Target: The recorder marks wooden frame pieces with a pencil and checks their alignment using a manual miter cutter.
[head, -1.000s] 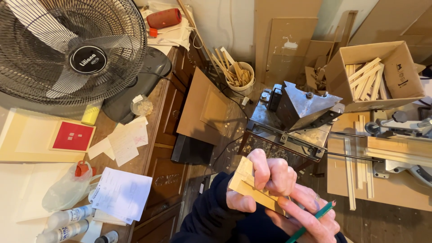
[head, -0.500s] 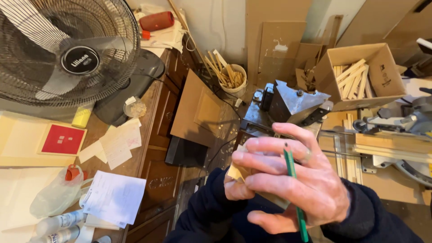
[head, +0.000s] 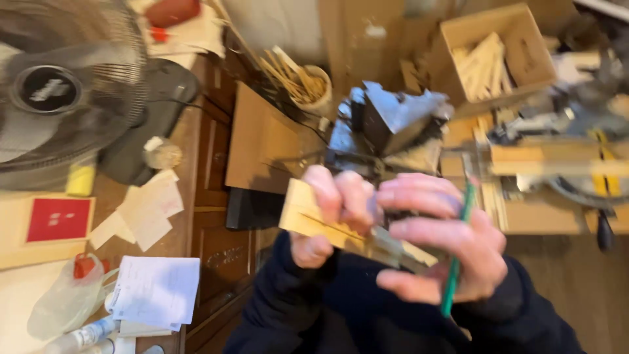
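My left hand (head: 331,213) grips a pale wooden strip (head: 304,216) that slants down to the right in front of my chest. My right hand (head: 442,246) covers the strip's right part and also holds a green pencil (head: 457,259) between its fingers, tip pointing down. Both hands touch each other over the wood. Dark sleeves cover both wrists. The picture is blurred by motion.
A black fan (head: 65,98) stands on a cluttered wooden desk (head: 196,223) at left, with papers (head: 154,292), a red-and-tan box (head: 46,226) and a plastic bag. Beyond are a cup of sticks (head: 308,82), a cardboard box of wood pieces (head: 488,56) and a mitre saw (head: 576,164).
The view has tilted down and shifted. My right hand has slid right along the strip, uncovering my left hand and the strip's left end; the pencil stays in my right hand.
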